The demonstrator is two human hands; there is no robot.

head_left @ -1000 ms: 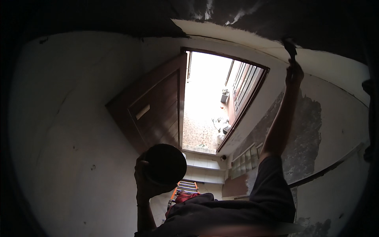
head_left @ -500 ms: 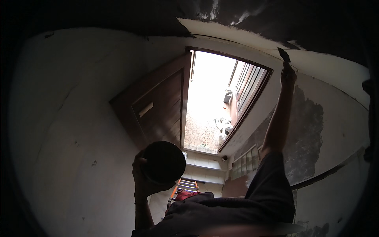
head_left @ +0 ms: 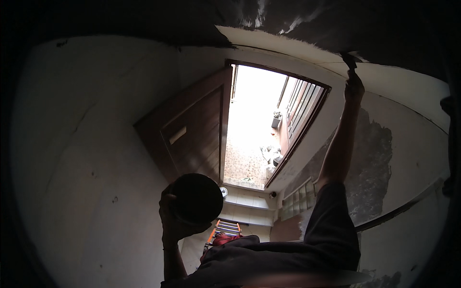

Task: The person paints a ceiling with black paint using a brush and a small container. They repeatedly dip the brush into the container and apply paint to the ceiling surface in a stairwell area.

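Observation:
My left hand (head_left: 169, 222) grips a dark round tub (head_left: 198, 199) from its side and below; what is inside is lost in shadow. High on the right, my right hand (head_left: 354, 90) is closed around the handle of a paintbrush (head_left: 350, 60). The dark bristles touch the ceiling where a dark-coated area (head_left: 144, 19) meets a pale strip (head_left: 283, 43). Whitish streaks (head_left: 297, 23) show within the dark coat.
Behind the tub a brown wooden door (head_left: 197, 129) stands open on a bright doorway (head_left: 252, 105). An orange ladder (head_left: 225, 228) rises below me, beside pale steps (head_left: 247, 198). Dark patches (head_left: 372, 163) mark the right wall; the left wall (head_left: 91, 158) is pale.
The brush has moved up and slightly right, from against the pale strip to the edge of the dark coat. My left hand and the tub have shifted slightly left.

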